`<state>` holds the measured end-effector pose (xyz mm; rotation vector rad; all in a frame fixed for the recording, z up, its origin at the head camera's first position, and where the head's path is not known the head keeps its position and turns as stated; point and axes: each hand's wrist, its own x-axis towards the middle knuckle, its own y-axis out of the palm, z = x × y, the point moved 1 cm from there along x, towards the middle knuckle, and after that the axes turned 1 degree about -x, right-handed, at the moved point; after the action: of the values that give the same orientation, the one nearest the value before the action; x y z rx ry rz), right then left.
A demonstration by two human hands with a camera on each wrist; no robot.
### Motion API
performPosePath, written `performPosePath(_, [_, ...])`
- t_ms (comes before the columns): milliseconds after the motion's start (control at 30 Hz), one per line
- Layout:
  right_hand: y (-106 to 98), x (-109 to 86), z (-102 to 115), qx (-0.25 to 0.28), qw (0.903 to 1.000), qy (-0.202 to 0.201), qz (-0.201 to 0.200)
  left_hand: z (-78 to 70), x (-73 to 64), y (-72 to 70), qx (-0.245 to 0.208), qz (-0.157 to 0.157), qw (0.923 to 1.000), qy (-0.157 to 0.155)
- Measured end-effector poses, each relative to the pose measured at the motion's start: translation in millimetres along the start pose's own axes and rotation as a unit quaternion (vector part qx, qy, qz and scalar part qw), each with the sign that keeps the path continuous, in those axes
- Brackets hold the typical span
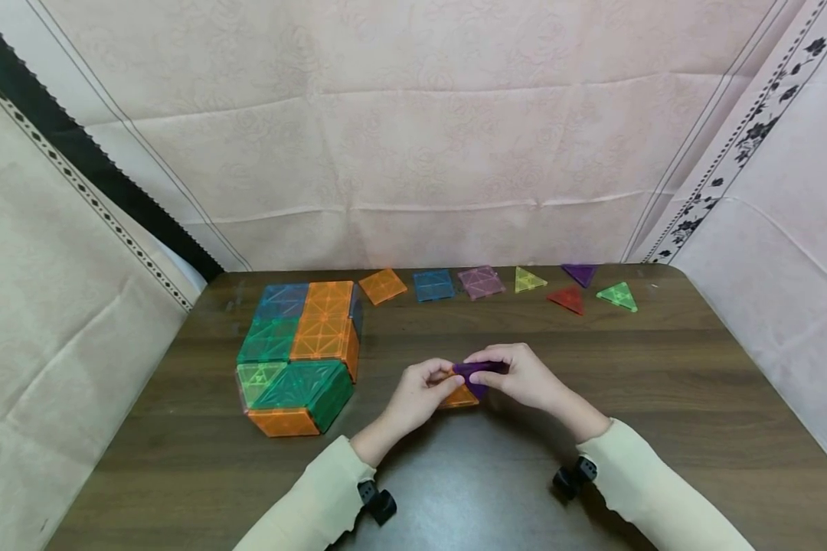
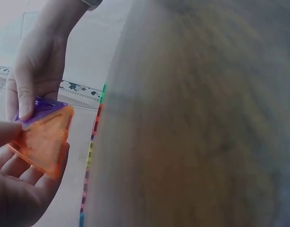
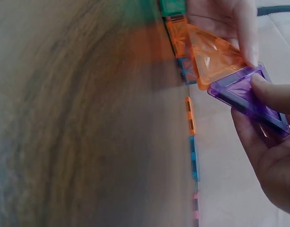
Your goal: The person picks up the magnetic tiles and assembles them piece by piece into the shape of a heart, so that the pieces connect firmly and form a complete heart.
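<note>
Over the middle of the table, my left hand [image 1: 416,396] pinches an orange triangular magnetic tile [image 3: 215,59] at one corner. My right hand [image 1: 527,379] grips a purple triangular magnetic tile [image 3: 237,92] between thumb and fingers. Along an edge the two tiles meet, set at an angle to each other; both wrist views show them held up off the table. In the head view the fingers cover parts of both. To the left stands a block built of magnetic tiles [image 1: 296,348], green, orange and blue.
Along the table's back edge lie loose square tiles: an orange one [image 1: 383,287], a blue one [image 1: 433,285] and a light purple one [image 1: 481,282]. Right of them are triangles in yellow [image 1: 529,280], red [image 1: 568,299], purple [image 1: 580,274] and green [image 1: 619,296]. Cloth hangs around the table.
</note>
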<state>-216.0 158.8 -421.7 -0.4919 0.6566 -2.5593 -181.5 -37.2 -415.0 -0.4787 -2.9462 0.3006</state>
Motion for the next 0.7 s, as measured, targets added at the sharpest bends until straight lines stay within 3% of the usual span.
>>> performPosePath(167, [1.2,4.5,0.0,-0.020,0.9995,-0.022,0.015,-4.1,-0.5,-1.7,-0.004,-0.024,0.9997,0.001])
performPosePath(433, [1.5,10.2,2.5,-0.022,0.9989,-0.028,0.032,28.7,11.1,-3.8,-0.018,-0.040,0.9990,-0.009])
performPosePath(700, [3.9,11.4,1.3,-0.019,0.9992,-0.014,0.033,36.3,11.9,-7.2,-0.037,-0.033,0.9987,-0.008])
